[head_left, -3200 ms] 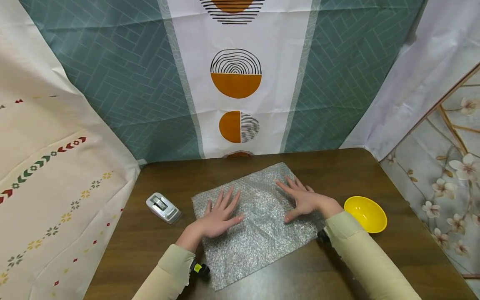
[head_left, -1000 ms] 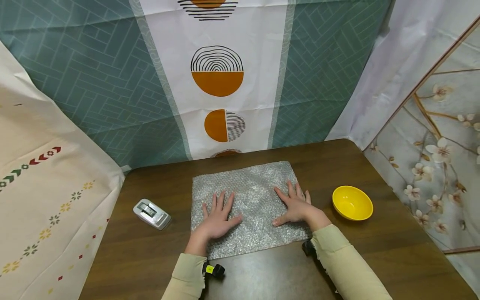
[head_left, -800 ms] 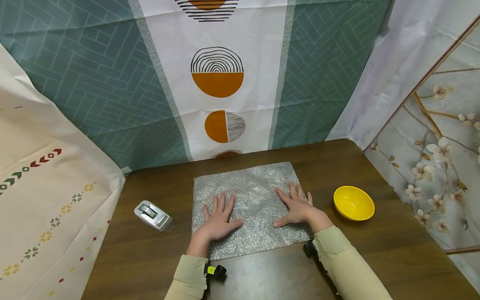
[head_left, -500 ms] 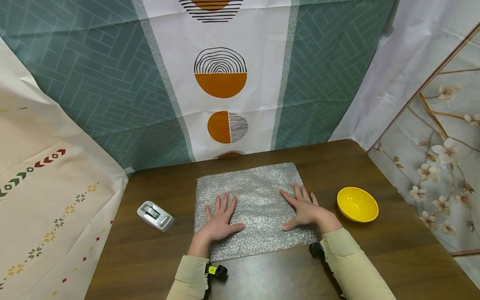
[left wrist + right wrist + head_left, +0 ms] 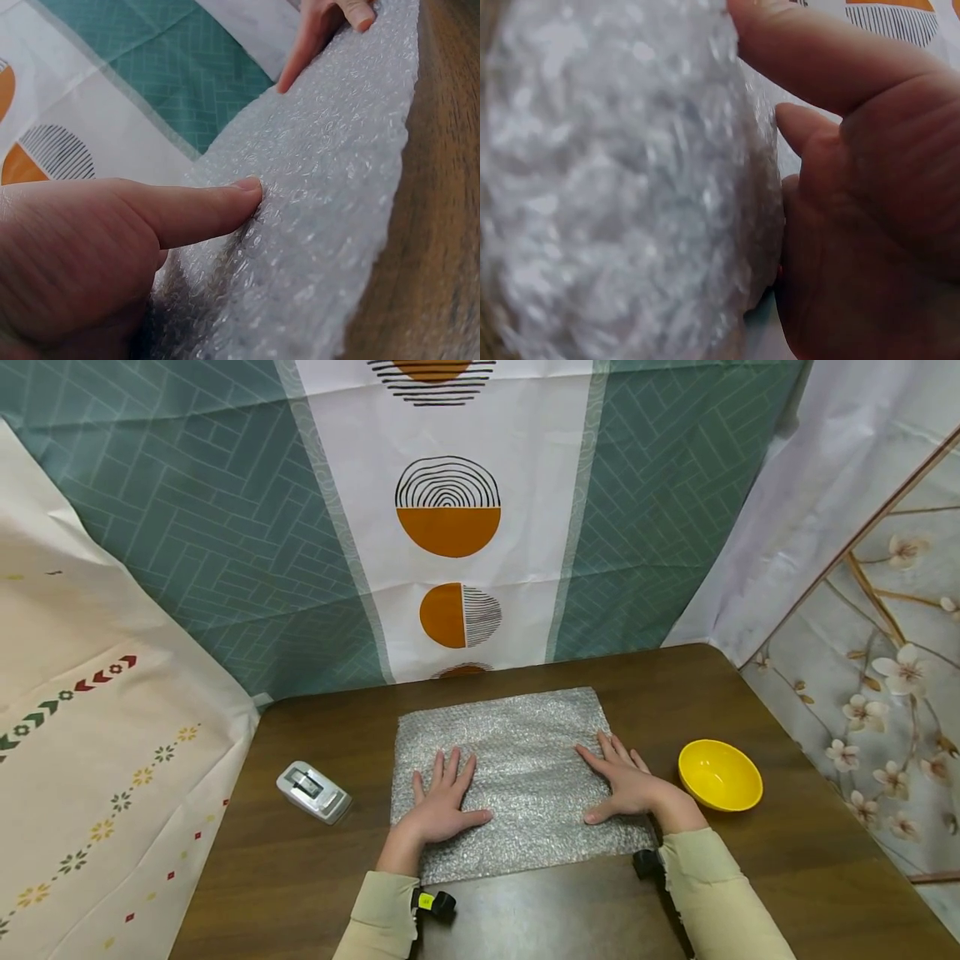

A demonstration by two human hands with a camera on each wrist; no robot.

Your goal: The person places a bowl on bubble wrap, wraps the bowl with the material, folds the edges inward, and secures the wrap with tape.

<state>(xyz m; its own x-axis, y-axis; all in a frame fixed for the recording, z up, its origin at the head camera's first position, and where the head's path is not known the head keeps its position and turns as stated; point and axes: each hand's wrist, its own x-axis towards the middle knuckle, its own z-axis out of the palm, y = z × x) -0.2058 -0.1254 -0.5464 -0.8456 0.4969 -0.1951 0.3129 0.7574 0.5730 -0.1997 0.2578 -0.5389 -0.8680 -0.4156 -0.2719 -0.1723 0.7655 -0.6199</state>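
A sheet of bubble wrap point(image 5: 525, 777) lies spread on the brown table, its far edge roughly level with the table's back. On its left part rests my left hand point(image 5: 441, 810), fingers spread and straight, thumb pointing right. My right hand point(image 5: 626, 785) touches the right part of the sheet, also with spread fingers. In the left wrist view the thumb point(image 5: 202, 214) touches the bubble wrap point(image 5: 322, 172). The right wrist view shows the bubble wrap point(image 5: 615, 180) close up and blurred beside my right hand point(image 5: 870, 172). Neither hand grips anything.
A silver-and-white gadget with a small dark window point(image 5: 313, 792) lies left of the sheet. To the right stands a yellow bowl point(image 5: 720, 775), near my right wrist. Patterned cloths hang behind and at both sides of the wooden table point(image 5: 300, 877).
The bubble wrap has turned from a slant to lie nearly square with the table over about three seconds. Lately my right hand has slid slightly right, away from the left, and the sheet looks flatter.
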